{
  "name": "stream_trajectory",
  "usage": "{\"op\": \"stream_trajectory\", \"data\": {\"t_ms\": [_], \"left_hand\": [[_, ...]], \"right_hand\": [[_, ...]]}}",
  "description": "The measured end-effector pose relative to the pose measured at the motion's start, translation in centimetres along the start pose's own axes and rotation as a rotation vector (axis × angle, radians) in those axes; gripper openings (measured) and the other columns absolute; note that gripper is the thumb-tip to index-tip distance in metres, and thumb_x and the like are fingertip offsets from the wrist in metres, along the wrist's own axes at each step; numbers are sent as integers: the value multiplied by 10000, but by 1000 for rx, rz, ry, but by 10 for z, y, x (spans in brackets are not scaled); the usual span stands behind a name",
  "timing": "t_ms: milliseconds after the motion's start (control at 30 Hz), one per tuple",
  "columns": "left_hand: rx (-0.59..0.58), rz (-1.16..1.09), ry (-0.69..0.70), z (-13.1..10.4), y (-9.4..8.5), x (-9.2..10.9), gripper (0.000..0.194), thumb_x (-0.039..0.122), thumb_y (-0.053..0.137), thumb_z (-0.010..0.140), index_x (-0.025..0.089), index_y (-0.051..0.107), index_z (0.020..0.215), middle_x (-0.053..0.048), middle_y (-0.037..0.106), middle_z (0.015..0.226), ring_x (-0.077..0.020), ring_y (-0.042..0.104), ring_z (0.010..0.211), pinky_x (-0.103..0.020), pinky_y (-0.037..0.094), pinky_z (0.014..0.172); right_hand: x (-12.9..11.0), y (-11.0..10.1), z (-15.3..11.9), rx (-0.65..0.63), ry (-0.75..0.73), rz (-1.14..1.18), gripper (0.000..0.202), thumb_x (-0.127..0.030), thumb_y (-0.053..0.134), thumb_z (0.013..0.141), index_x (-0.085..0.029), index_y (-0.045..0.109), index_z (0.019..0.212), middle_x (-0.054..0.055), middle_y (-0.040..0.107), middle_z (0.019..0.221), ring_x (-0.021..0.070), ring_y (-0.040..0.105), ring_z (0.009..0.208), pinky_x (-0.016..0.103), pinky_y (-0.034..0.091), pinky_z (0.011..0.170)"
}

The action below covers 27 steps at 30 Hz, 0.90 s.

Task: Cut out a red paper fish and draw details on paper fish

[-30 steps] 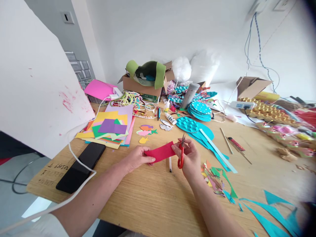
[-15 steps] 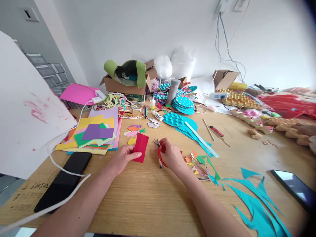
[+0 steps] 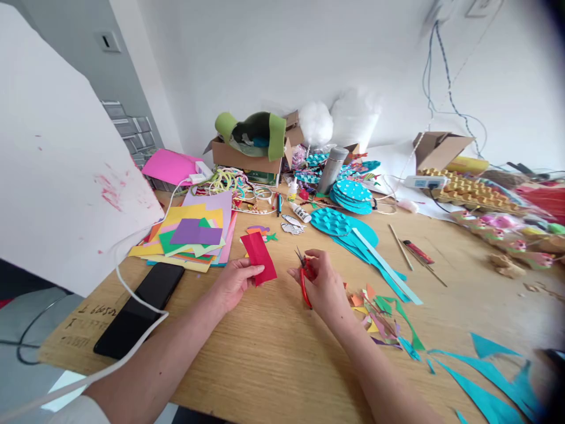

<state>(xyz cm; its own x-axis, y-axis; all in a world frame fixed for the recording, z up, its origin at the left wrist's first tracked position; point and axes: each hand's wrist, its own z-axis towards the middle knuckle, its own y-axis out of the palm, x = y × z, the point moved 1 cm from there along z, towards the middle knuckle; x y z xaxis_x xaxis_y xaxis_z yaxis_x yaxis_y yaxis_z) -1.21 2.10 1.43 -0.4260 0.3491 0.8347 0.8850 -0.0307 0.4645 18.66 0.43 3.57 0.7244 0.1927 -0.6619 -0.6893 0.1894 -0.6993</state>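
Left fingers [image 3: 256, 271] pinch red rectangular paper [image 3: 259, 253]; right fingers [image 3: 316, 254] hold red-handled metal scissors [image 3: 303, 284], inside the wooden tabletop's [image 3: 265, 353] near edge.

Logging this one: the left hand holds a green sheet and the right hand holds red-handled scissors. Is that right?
Not quite: the head view shows that the sheet in the left hand is red, not green. The right hand does hold red-handled scissors.

Your right hand [image 3: 325, 287], pinching the red rectangular paper piece [image 3: 261, 259] a second ago, is now apart from it. Stretched crosswise between both hands then, the paper now stands steeply, top leaning left, in your left hand [image 3: 238, 279] alone.
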Motion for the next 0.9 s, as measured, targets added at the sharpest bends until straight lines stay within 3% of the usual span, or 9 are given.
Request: {"op": "stream_trajectory", "data": {"t_ms": [100, 200, 300, 433, 600, 700, 900], "left_hand": [[11, -44, 13, -1, 1, 2, 296, 232, 872, 526, 120, 737, 765, -86, 736, 809, -156, 646, 694, -256, 481, 643], [23, -68, 33, -2, 1, 4, 301, 225, 864, 537, 115, 730, 783, -85, 734, 808, -156, 649, 685, -250, 484, 621], [43, -94, 54, -4, 2, 6, 279, 223, 858, 546, 118, 710, 757, -73, 728, 785, -148, 643, 646, -243, 482, 579], [72, -156, 61, -9, 8, 6, 285, 203, 853, 549, 131, 697, 776, -57, 729, 784, -137, 638, 611, -234, 489, 542], [91, -184, 54, -12, 22, 5, 289, 200, 843, 563, 130, 693, 800, -67, 736, 805, -163, 666, 679, -265, 529, 620], [86, -159, 67, -10, 32, 9, 303, 202, 843, 550, 128, 691, 801, -67, 735, 802, -170, 669, 696, -283, 533, 664], [40, -144, 160, 2, 57, 22, 289, 216, 832, 541, 146, 672, 771, -34, 713, 761, -161, 642, 684, -276, 505, 633]], "right_hand": [[-5, -1, -3, 66, 26, 97, 404, -476, 653, 768, -236, 429, 1003, 17, 682, 747, 196, 614, 596, 282, 411, 567], [-4, -3, -3, 76, 78, 60, 399, -564, 700, 699, -241, 480, 778, -8, 608, 582, 174, 539, 489, 274, 364, 495], [0, -2, -1, -11, 159, 170, 452, -621, 718, 654, -230, 491, 631, -8, 554, 491, 161, 510, 433, 263, 330, 431], [-4, 7, -4, -193, 281, 547, 468, -615, 752, 623, -207, 527, 659, 8, 605, 529, 180, 588, 465, 264, 405, 433], [-15, 14, -7, -249, 286, 792, 485, -591, 790, 584, -201, 506, 637, -2, 593, 541, 155, 565, 463, 277, 455, 477], [-19, 10, -5, -216, 299, 868, 478, -590, 791, 589, -192, 537, 662, -3, 594, 570, 149, 567, 492, 282, 472, 515], [-12, 3, 1, -19, 283, 999, 471, -542, 827, 577, -189, 561, 740, 2, 612, 664, 160, 598, 603, 293, 488, 606]]}}
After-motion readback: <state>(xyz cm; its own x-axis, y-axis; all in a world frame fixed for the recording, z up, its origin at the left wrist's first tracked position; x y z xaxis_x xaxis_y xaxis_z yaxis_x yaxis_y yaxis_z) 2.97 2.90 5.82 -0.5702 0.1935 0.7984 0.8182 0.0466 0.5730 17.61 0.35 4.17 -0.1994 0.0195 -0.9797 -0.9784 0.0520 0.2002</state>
